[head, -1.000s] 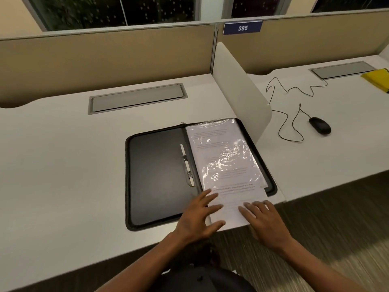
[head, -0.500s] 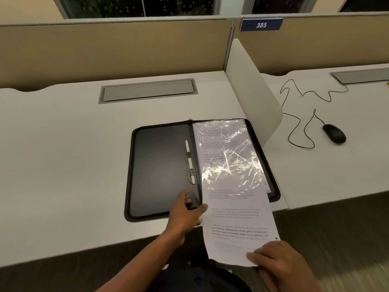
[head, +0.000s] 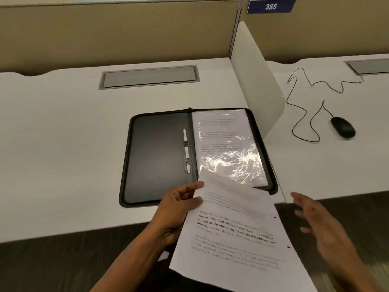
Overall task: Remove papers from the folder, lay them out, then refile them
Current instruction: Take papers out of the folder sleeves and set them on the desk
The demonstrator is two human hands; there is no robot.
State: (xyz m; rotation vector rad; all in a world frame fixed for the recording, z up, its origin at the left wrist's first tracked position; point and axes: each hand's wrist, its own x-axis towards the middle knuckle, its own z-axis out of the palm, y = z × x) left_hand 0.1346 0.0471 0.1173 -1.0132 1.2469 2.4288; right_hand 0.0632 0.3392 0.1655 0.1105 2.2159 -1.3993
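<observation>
A black zip folder lies open on the white desk. Its right half holds a clear plastic sleeve with printed papers inside. A white clip strip runs beside the spine. My left hand pinches the left edge of a printed sheet of paper, which is out of the sleeve and held over the desk's front edge. My right hand hovers to the right of the sheet with fingers spread, holding nothing.
A white divider panel stands just right of the folder. Beyond it a black mouse with a looping cable lies on the neighbouring desk. A grey cable hatch sits behind the folder. Dark floor lies below the desk edge.
The sheet has come fully out of the sleeve toward me. My left hand moved from the folder's edge to pinch the sheet. My right hand let go and moved off to the right.
</observation>
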